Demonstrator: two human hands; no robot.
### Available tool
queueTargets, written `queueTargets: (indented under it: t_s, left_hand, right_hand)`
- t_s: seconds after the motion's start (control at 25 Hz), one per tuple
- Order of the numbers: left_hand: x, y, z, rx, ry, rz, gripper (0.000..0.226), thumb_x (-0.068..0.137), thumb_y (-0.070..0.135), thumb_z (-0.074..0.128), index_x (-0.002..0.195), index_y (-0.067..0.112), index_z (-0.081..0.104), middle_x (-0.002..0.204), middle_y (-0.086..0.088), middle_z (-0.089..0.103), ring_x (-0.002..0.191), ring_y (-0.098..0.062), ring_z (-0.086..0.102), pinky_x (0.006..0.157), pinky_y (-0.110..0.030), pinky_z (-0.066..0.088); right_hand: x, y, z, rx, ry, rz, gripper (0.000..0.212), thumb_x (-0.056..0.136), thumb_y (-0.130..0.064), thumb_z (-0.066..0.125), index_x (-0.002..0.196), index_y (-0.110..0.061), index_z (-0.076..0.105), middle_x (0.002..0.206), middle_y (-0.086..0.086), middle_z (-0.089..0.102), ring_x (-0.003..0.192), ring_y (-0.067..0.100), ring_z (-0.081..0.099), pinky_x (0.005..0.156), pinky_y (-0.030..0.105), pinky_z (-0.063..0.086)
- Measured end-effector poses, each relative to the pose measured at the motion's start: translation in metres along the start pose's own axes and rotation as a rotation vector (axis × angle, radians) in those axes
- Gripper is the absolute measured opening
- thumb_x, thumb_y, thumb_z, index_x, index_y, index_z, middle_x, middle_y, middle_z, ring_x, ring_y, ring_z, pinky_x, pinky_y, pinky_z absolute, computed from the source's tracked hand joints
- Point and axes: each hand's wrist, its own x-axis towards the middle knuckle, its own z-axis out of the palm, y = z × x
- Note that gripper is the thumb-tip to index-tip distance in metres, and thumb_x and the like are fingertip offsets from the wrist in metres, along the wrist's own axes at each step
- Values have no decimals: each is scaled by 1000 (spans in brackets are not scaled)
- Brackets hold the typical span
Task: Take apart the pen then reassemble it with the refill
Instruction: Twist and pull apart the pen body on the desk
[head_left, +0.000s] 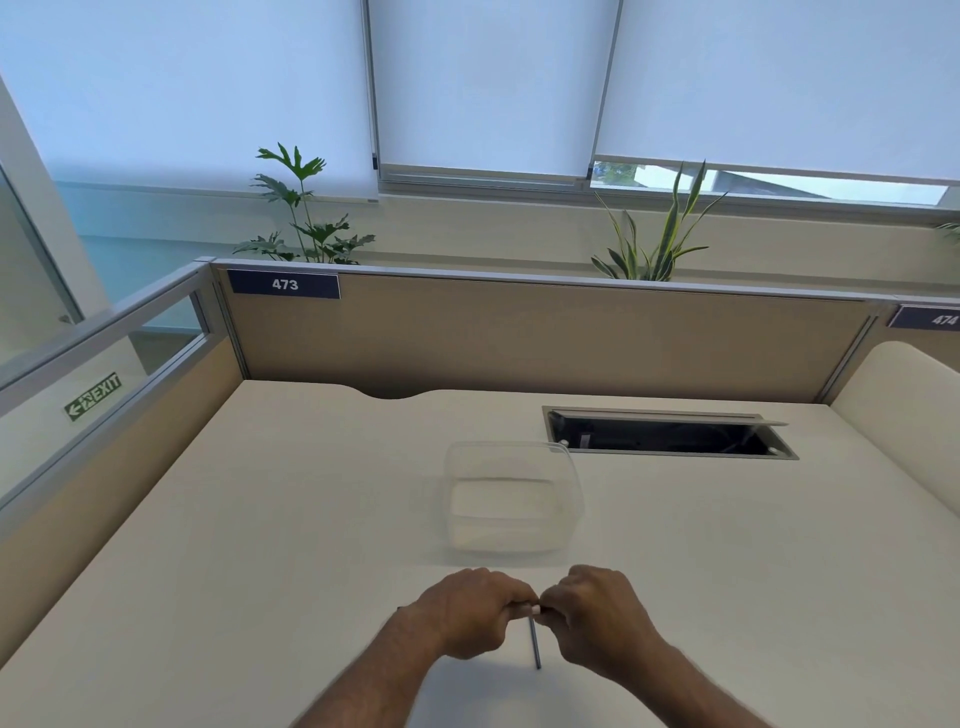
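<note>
With my left hand (470, 613) and right hand (597, 616) both closed on the pen (522, 610) low over the desk (260, 519), I'd twist evenly, since that thin rod (535, 644) is probably the refill.

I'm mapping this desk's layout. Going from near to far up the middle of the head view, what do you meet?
The hands, left hand and right hand, gripping the pen → clear plastic container → open cable hatch → partition panel → potted plants → window blinds.
</note>
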Motion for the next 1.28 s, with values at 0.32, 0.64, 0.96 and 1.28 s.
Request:
queueTargets:
  t_s: [0.32,0.64,0.96,1.28]
  left_hand:
    - [3,-5,-2,-129,-44,6,23,102,31,43,116,33,60,114,5,68,97,-16,57,78,-28,42]
    - [3,-7,-1,-102,-40,-29,25,101,34,41,120,37,58,112,3,70,95,-20,59,84,-39,50]
    - [-6,-20,2,-213,223,-155,17,100,38,41,94,32,56,80,6,72,75,-13,63,77,-38,54]
    - [-1,-18,7,-560,594,-191,14,89,24,68,82,25,55,73,2,71,70,-14,68,69,-35,57]
  right_hand:
    - [-3,2,8,110,98,18,22,55,-28,88,55,-23,67,45,-8,61,44,13,55,36,18,39]
    - [-3,9,13,143,39,118,26,55,-32,89,58,-24,65,49,-9,64,49,12,59,37,23,45]
    - [-14,27,11,234,-38,344,18,84,-38,67,77,-22,71,70,-4,70,67,19,64,56,30,44]
    - [-21,11,44,211,-178,578,30,92,-44,41,73,-21,43,77,-1,63,68,24,54,58,32,36]
